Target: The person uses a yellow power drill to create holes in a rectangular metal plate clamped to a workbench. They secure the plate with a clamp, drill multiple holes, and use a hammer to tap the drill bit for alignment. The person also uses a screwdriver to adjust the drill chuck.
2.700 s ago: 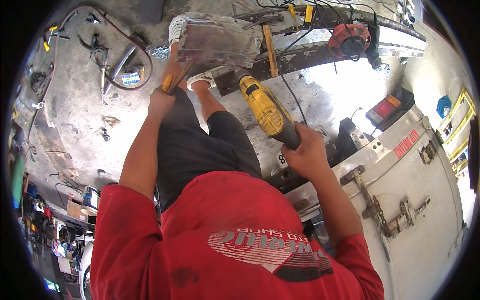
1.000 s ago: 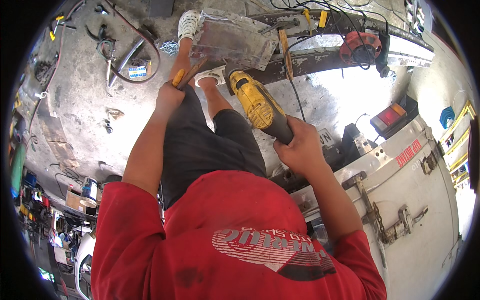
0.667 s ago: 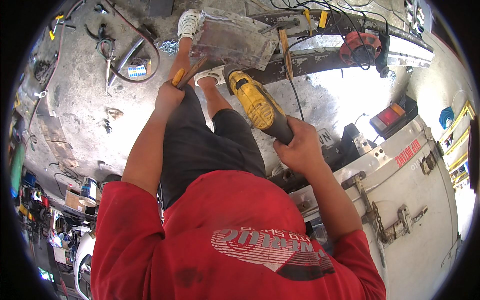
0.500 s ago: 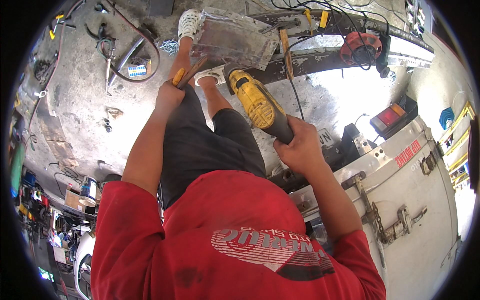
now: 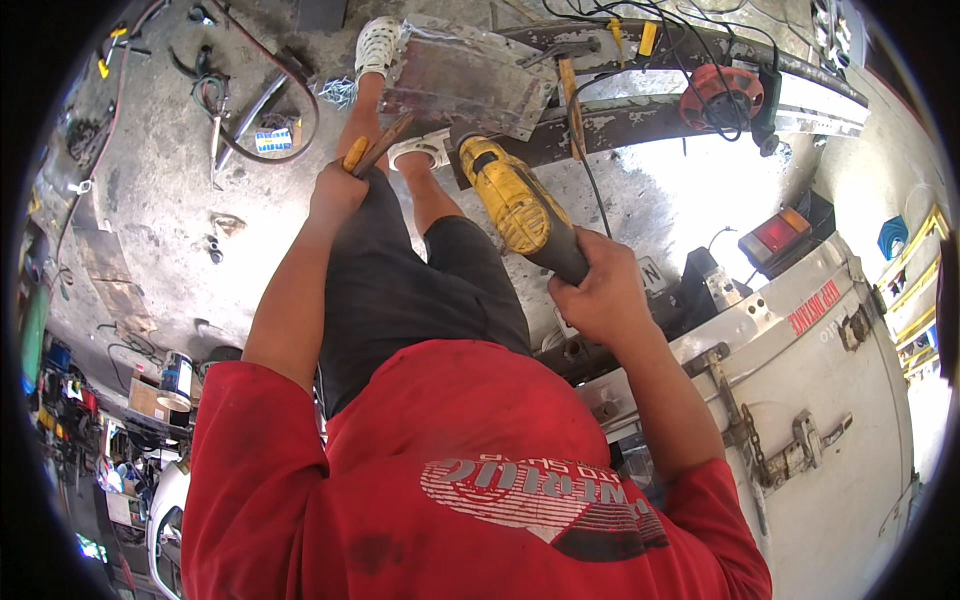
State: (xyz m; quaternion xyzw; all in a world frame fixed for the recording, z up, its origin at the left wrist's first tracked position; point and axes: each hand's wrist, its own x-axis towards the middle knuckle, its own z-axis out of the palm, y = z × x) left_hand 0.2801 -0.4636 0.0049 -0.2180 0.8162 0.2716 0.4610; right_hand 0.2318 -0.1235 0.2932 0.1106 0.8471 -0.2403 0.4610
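Note:
My right hand [image 5: 603, 290] is closed around the dark handle of a yellow and black power drill [image 5: 508, 198], whose nose points toward the floor parts ahead. My left hand [image 5: 340, 192] grips a hand tool [image 5: 385, 145] with a long brown part and a yellow-orange part poking up beside it; its exact kind is unclear. Just past the tools lies a worn metal sheet [image 5: 460, 78] with riveted edges, between my feet and a long scratched dark bumper-like part [image 5: 630, 125]. Neither tool visibly touches the sheet.
A red and black corded tool [image 5: 722, 98] rests on the long part among black cables. At the right stands a white vehicle panel [image 5: 830, 400] with latches, near a tail light [image 5: 778, 238]. Left are a hose [image 5: 312, 110], a small box [image 5: 274, 140] and a can [image 5: 176, 380].
Almost nothing differs. Both hands keep their grips, and the drill has shifted only very slightly.

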